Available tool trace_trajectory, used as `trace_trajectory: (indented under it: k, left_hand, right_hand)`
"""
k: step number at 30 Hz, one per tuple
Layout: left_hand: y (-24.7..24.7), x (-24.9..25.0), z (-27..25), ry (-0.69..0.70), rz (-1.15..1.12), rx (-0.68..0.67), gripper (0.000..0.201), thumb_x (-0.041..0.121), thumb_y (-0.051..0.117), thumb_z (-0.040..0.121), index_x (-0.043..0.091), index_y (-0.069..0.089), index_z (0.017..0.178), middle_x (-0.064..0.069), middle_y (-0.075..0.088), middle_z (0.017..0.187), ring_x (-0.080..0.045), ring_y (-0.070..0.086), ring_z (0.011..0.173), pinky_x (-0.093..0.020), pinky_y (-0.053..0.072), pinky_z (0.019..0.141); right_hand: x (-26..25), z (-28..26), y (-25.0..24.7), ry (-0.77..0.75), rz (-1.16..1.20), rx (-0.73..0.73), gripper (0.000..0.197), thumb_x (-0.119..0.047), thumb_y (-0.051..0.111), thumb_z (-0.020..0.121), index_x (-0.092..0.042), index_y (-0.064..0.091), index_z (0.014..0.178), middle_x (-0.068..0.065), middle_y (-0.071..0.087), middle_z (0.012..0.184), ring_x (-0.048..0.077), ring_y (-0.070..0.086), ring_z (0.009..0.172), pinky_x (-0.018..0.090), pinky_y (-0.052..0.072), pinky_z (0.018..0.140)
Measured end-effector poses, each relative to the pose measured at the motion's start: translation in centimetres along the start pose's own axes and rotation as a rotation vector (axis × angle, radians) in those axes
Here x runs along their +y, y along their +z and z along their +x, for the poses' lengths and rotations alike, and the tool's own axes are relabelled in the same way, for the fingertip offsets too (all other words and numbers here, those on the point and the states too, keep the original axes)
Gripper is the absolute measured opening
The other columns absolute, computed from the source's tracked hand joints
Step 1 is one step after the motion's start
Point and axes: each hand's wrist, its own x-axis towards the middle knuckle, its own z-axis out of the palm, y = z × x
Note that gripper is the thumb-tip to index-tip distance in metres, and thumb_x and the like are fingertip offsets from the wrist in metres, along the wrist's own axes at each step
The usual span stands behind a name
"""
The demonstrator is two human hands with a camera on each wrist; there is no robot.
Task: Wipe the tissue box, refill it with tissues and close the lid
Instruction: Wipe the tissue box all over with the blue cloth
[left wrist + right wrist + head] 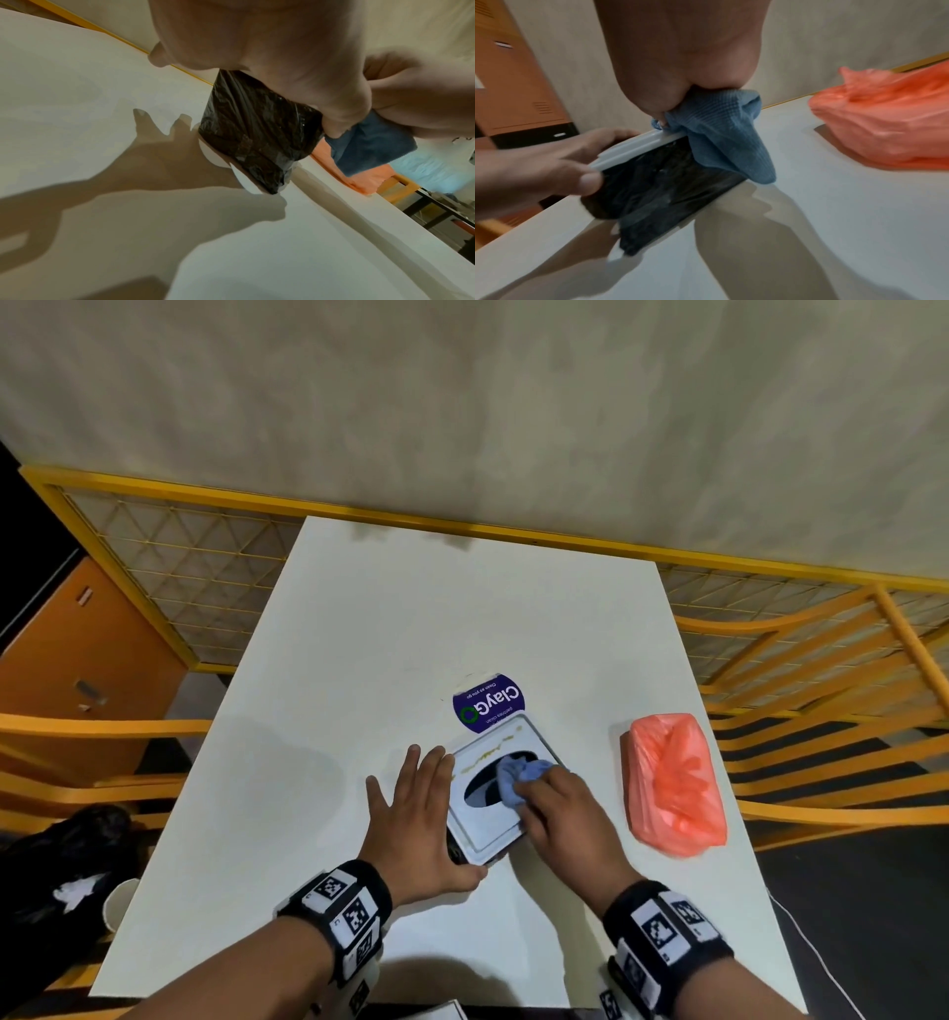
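Seemingly pressed beneath right grip (pixel 560 819): cloth (pixel 518 775), lid (pixel 490 832).

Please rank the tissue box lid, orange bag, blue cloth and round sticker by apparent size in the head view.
1. orange bag
2. tissue box lid, partly covered by the hands
3. round sticker, partly hidden behind the box
4. blue cloth, mostly bunched under the right hand

The left hand (pixel 411 809) lies flat with fingers straight and spread, thumb tucked near. The right hand (pixel 562 819), just right of it, has fingers curled in a grip.
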Motion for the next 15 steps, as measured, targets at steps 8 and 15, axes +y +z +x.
trace_trajectory:
  k: [8,15]
  left_hand:
    - [-0.7,-0.7,0.1,0.037,0.0,-0.028,0.136,0.083,0.051,0.058,0.018,-0.016,0.156,0.004,-0.024,0.165,-0.023,-0.034,0.148,-0.071,-0.001,0.116]
    - [-4.1,-3.1,0.1,0.174,0.149,-0.137,0.144,0.087,0.06,0.056,0.024,-0.022,0.155,0.001,-0.034,0.162,-0.025,-0.038,0.145,-0.075,-0.003,0.113]
  right_hand:
    - [3.5,1.9,-2.8,0.442,0.282,0.1,0.013,-0.013,0.053,0.091,-0.014,0.066,0.094,0.007,0.062,0.088,0.027,0.059,0.086,0.035,0.045,0.071]
    - [3.9,-1.2,-6.4,0.809,1.12,0.247,0.019,-0.013,0.05,0.099,-0.01,0.066,0.11,0.015,0.071,0.102,0.027,0.069,0.093,0.035,0.054,0.075]
